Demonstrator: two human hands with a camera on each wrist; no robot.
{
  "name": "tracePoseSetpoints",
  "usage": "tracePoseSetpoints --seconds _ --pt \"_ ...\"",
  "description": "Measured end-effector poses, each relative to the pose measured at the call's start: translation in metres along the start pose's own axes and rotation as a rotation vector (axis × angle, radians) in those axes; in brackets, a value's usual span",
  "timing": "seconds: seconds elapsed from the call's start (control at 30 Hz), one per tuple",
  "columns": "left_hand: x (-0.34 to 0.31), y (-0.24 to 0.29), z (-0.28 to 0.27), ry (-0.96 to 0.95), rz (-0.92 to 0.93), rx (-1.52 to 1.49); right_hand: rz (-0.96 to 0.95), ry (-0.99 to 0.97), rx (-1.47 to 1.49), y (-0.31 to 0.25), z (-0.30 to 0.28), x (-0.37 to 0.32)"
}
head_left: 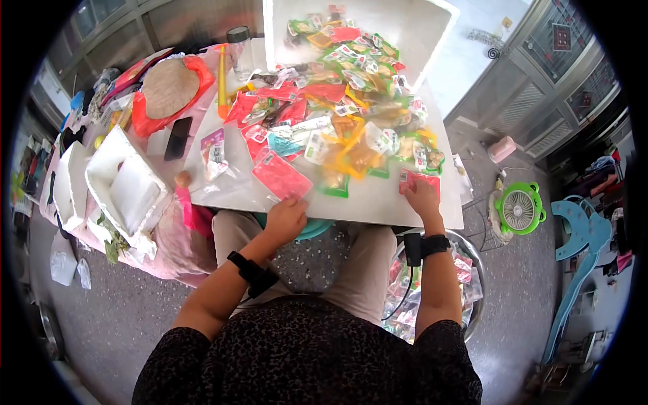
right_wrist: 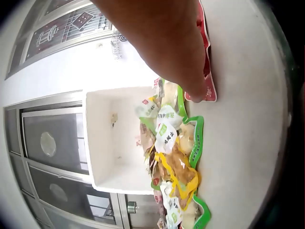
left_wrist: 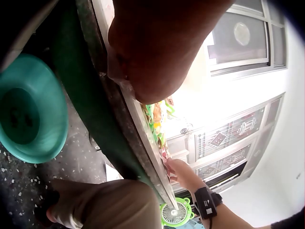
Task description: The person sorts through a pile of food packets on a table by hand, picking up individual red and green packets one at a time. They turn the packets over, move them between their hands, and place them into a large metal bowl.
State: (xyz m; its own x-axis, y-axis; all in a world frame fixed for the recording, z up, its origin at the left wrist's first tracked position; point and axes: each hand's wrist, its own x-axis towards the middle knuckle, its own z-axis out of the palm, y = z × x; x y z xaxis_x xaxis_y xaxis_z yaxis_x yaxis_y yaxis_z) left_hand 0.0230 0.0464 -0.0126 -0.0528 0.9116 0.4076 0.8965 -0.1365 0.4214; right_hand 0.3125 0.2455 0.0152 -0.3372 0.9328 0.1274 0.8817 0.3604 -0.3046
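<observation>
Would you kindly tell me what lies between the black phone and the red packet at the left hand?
In the head view, a purple-and-white packet lies on the white tabletop between the phone and the red packet.

"What does our white-topped table (head_left: 378, 204) carry?"

"We see a heap of sealed food packets (head_left: 324, 93) across it, red, yellow and green, with a purple-and-white packet (head_left: 214, 152) to the left."

"And behind the heap?"

"A white foam box (head_left: 433, 37), opening towards us."

Packet pile (head_left: 351, 111) on the table (head_left: 378, 210), foam box (head_left: 430, 42) just behind it. Phone (head_left: 177, 139) left of the pile, fan (head_left: 519, 208) off right.
</observation>
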Motion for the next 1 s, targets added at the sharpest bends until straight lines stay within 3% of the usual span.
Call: tracePoseSetpoints --seconds 0.07,0.13,0.17,0.27,0.3,0.43,0.53,0.63,0.73,0.87,1.0 --pt "-0.001 0.001 0.000 0.002 0.000 0.003 -0.143 -0.040 -0.004 -0.020 0.005 -0.016" --pt "0.000 0.002 -0.002 0.002 0.005 0.003 -0.165 -0.137 0.139 -0.038 0.003 -0.031" --pt "0.000 0.002 -0.001 0.010 0.007 0.004 -0.079 0.023 0.305 -0.036 0.010 -0.037" --pt "-0.001 0.000 0.001 0.024 0.010 0.005 -0.033 0.303 0.088 -0.013 0.014 -0.029" --pt "-0.001 0.000 0.001 0.023 0.011 0.001 0.083 0.180 0.085 -0.016 0.006 -0.028" --pt "-0.002 0.002 -0.001 0.011 -0.007 -0.006 0.089 -0.174 -0.103 -0.038 0.004 -0.035" --pt "-0.002 0.001 0.002 0.009 -0.014 -0.004 0.046 0.064 -0.027 -0.038 0.026 -0.043" --pt "-0.001 0.001 0.002 0.020 0.001 -0.012 0.049 0.126 0.096 -0.043 0.035 -0.045" --pt "-0.002 0.004 0.000 0.043 -0.008 -0.062 0.227 0.028 0.832 -0.050 0.027 -0.053" --pt "-0.008 0.005 0.002 0.106 -0.048 -0.138 0.225 -0.033 1.561 -0.076 0.018 -0.074" --pt "-0.005 0.017 0.002 0.166 -0.207 -0.283 0.321 -0.003 1.725 -0.099 0.023 -0.088"
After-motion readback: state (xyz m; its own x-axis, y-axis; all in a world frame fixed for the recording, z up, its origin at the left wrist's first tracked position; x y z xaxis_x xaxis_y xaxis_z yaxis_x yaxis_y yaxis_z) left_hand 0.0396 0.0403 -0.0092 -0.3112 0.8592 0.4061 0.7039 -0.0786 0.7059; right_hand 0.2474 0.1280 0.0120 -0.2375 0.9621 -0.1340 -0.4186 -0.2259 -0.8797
